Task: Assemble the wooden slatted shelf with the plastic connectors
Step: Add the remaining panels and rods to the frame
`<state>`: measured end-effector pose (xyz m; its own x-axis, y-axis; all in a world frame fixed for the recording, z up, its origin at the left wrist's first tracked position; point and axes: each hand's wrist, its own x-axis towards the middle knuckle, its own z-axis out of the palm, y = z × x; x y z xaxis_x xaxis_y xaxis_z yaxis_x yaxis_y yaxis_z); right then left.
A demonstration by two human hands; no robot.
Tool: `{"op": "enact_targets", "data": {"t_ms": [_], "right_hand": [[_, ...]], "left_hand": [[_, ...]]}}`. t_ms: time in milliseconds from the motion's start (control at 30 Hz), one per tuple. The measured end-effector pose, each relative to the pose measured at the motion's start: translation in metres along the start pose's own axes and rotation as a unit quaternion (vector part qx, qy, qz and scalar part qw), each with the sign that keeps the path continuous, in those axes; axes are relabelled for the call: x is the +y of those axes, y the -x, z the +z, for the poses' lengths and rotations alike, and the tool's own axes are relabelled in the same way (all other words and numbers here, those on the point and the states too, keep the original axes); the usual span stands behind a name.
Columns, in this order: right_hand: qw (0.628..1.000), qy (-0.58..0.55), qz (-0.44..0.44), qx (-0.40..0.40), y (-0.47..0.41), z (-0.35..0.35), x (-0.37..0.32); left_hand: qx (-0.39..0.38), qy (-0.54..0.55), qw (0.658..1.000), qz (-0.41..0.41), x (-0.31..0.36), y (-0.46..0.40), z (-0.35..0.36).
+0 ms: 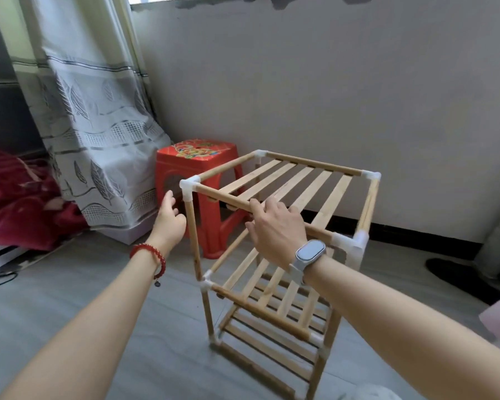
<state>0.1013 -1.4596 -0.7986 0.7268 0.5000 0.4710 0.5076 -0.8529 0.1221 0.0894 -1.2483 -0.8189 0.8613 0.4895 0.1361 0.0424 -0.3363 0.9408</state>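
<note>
A three-tier wooden slatted shelf [286,180] stands upright on the floor, its rods joined by white plastic connectors [189,184] at the corners. My right hand [274,229], with a watch on the wrist, rests over the top tier's near rail, fingers curled around the rod. My left hand [169,217], with a red bead bracelet on the wrist, hovers just left of the front-left post, below the top corner connector. Its fingers are relaxed and hold nothing, and it does not touch the post.
A red plastic stool [197,163] stands right behind the shelf's left side. A patterned curtain [98,111] hangs at the left, with red bedding [15,197] beyond it. A plain wall [329,82] runs close behind. A dark object [456,275] lies on the grey floor at right.
</note>
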Motion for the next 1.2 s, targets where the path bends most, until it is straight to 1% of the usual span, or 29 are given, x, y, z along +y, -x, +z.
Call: {"op": "enact_targets", "data": {"t_ms": [100, 200, 233, 300, 400, 467, 567, 600, 667, 733, 767, 800, 833, 867, 900, 933, 967, 1033, 1100, 1200], "right_hand": [[0.992, -0.003, -0.015, 0.128, 0.001, 0.019, 0.008], [0.987, -0.045, -0.036, 0.150, 0.004, 0.018, 0.040], [0.985, -0.057, -0.044, 0.159, 0.008, 0.019, 0.055], [0.981, -0.054, -0.047, 0.181, 0.015, 0.022, 0.085], [0.973, -0.043, -0.017, 0.225, 0.018, 0.030, 0.116], [0.962, -0.080, -0.027, 0.260, 0.024, 0.040, 0.113], [0.940, -0.150, -0.101, 0.291, 0.046, 0.062, 0.093], [0.935, -0.166, -0.115, 0.290, 0.055, 0.070, 0.087], [0.938, -0.189, -0.122, 0.264, 0.073, 0.088, 0.081], [0.954, -0.207, -0.102, 0.193, 0.092, 0.112, 0.082], [0.965, -0.207, -0.083, 0.137, 0.103, 0.128, 0.083], [0.974, -0.214, -0.057, 0.055, 0.112, 0.142, 0.081], [0.973, -0.226, -0.024, -0.040, 0.118, 0.153, 0.078], [0.960, -0.244, 0.012, -0.137, 0.123, 0.164, 0.076], [0.943, -0.253, 0.034, -0.213, 0.125, 0.173, 0.073], [0.937, -0.246, 0.038, -0.245, 0.126, 0.180, 0.070], [0.939, -0.240, 0.039, -0.242, 0.127, 0.187, 0.067], [0.952, -0.231, 0.045, -0.195, 0.124, 0.194, 0.060], [0.958, -0.227, 0.047, -0.167, 0.123, 0.204, 0.056], [0.965, -0.207, 0.032, -0.161, 0.125, 0.213, 0.055]], "left_hand": [[-0.028, 0.009, 0.999, -0.032, -0.008, -0.007, 0.007], [-0.033, 0.030, 0.998, -0.040, -0.017, -0.002, 0.017], [-0.045, 0.034, 0.998, -0.039, -0.022, 0.003, 0.022], [-0.096, 0.018, 0.995, -0.016, -0.032, 0.017, 0.032], [-0.202, 0.009, 0.979, 0.033, -0.037, 0.037, 0.044], [-0.245, 0.034, 0.968, 0.048, -0.039, 0.050, 0.052], [-0.288, 0.069, 0.954, 0.046, -0.041, 0.066, 0.068], [-0.301, 0.080, 0.949, 0.041, -0.043, 0.071, 0.076], [-0.313, 0.106, 0.943, 0.024, -0.042, 0.079, 0.090], [-0.300, 0.128, 0.945, -0.006, -0.044, 0.087, 0.106], [-0.281, 0.129, 0.951, -0.013, -0.050, 0.091, 0.117], [-0.257, 0.135, 0.957, -0.019, -0.056, 0.094, 0.127], [-0.229, 0.146, 0.962, -0.024, -0.061, 0.097, 0.135], [-0.199, 0.165, 0.965, -0.035, -0.070, 0.099, 0.145], [-0.170, 0.182, 0.968, -0.045, -0.076, 0.102, 0.152], [-0.146, 0.191, 0.969, -0.054, -0.081, 0.104, 0.158], [-0.128, 0.191, 0.971, -0.058, -0.085, 0.105, 0.162], [-0.103, 0.196, 0.973, -0.064, -0.092, 0.106, 0.165], [-0.075, 0.210, 0.972, -0.081, -0.099, 0.103, 0.172], [-0.042, 0.242, 0.966, -0.081, -0.101, 0.101, 0.188]]}}
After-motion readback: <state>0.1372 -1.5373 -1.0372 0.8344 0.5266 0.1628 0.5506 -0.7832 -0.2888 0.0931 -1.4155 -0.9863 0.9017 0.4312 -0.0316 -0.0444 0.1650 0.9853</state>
